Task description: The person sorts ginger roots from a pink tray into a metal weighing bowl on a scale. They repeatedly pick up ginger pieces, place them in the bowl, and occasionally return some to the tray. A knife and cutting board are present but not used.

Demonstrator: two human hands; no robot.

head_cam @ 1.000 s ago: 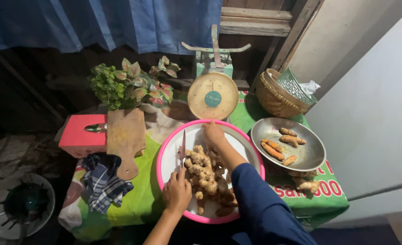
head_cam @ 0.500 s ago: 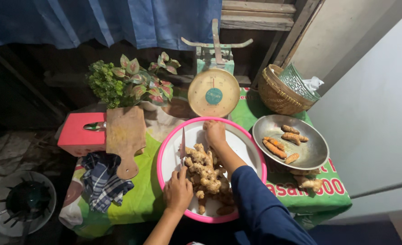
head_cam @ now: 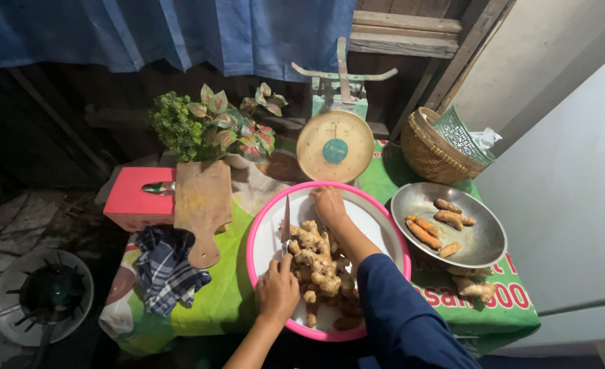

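A round pink-rimmed white basin (head_cam: 381,232) sits in front of me on the table, holding a pile of knobbly ginger roots (head_cam: 318,261). My left hand (head_cam: 277,290) is closed on the handle of a knife (head_cam: 286,225), its blade pointing away from me along the left side of the pile. My right hand (head_cam: 330,206) reaches into the far part of the basin and rests on the top of the ginger; whether it grips a piece I cannot tell.
A metal plate (head_cam: 483,242) with several orange roots lies to the right. Behind stand a kitchen scale (head_cam: 335,143), a woven basket (head_cam: 429,150) and potted plants (head_cam: 213,126). Left are a wooden board (head_cam: 202,201), pink box (head_cam: 133,198) and checked cloth (head_cam: 166,266).
Both hands stay in the basin almost unmoved; the view has shifted only slightly.
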